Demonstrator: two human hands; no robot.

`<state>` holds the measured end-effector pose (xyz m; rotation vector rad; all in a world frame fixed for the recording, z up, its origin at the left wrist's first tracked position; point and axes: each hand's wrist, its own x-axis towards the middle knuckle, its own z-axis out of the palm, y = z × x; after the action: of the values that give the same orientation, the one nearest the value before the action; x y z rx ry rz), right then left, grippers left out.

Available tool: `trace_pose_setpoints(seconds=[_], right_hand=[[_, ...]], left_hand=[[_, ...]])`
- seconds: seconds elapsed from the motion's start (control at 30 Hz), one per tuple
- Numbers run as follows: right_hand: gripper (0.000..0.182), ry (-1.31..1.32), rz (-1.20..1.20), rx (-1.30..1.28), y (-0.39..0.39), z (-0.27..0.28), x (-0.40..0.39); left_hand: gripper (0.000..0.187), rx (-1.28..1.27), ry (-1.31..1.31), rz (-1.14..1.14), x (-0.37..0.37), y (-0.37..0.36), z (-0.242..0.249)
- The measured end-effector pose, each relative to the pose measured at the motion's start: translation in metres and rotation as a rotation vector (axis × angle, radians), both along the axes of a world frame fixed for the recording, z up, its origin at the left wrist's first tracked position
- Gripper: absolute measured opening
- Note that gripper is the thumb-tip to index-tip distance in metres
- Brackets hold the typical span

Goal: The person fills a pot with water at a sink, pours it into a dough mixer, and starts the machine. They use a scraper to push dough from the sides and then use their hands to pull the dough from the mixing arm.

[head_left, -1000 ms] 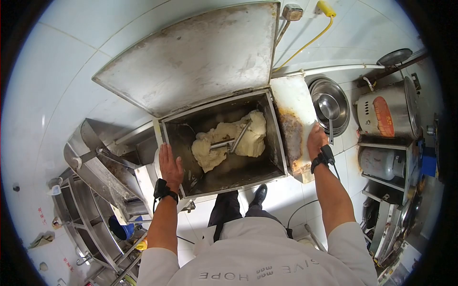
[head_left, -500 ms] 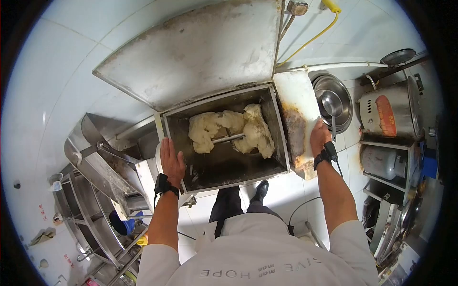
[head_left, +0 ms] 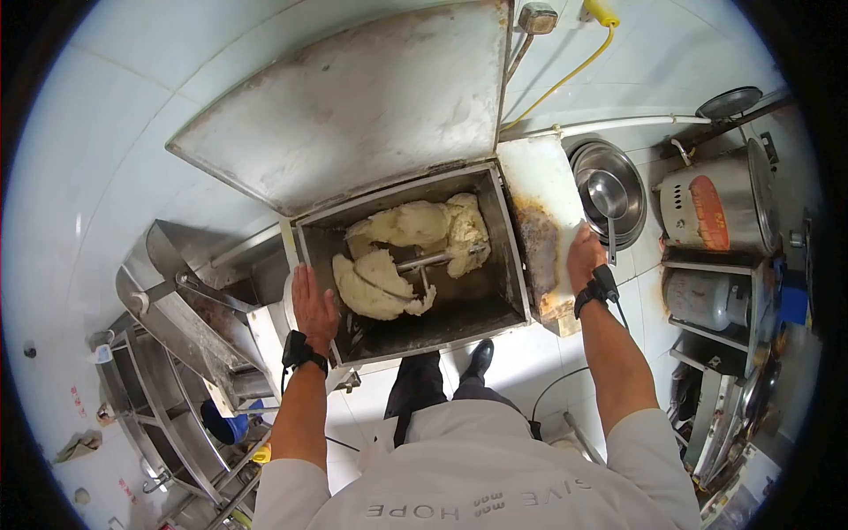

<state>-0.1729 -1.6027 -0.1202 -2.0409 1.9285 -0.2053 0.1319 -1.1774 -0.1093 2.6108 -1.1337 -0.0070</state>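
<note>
Below me stands a dough mixer with an open metal tub (head_left: 415, 340). Pale dough (head_left: 373, 287) lies inside in torn, lumpy masses around a metal mixing bar (head_left: 424, 261). My left hand (head_left: 313, 307) rests on the tub's left side, fingers stretched out and pointing away from me. On the other side, my right hand (head_left: 586, 258) is against the outer edge of the mixer's rusty white housing (head_left: 549, 212); its fingers are partly hidden, and no held object shows. Both wrists carry black strapped devices.
The mixer's lid (head_left: 353, 106) stands raised behind the tub. Steel bowls with a ladle (head_left: 608, 194) sit right of the housing, near a large steel pot (head_left: 720, 208). A metal machine (head_left: 190, 305) is at the left. A yellow cable (head_left: 565, 79) hangs on the wall.
The dough has turned with the mixing bar; its left part has swung toward me and separated from the rear mass. Both hands stay at the mixer's sides. The view has shifted slightly.
</note>
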Motion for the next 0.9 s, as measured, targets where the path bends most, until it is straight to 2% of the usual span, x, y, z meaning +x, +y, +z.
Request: trace_pose_setpoints(seconds=[0.27, 0.9], right_hand=[[0.056, 0.005, 0.026, -0.006, 0.004, 0.012, 0.004], [0.055, -0.071, 0.044, -0.034, -0.002, -0.007, -0.006]], left_hand=[[0.058, 0.034, -0.006, 0.003, 0.0, 0.001, 0.0], [0.058, 0.027, -0.032, -0.013, 0.0, 0.001, -0.001]])
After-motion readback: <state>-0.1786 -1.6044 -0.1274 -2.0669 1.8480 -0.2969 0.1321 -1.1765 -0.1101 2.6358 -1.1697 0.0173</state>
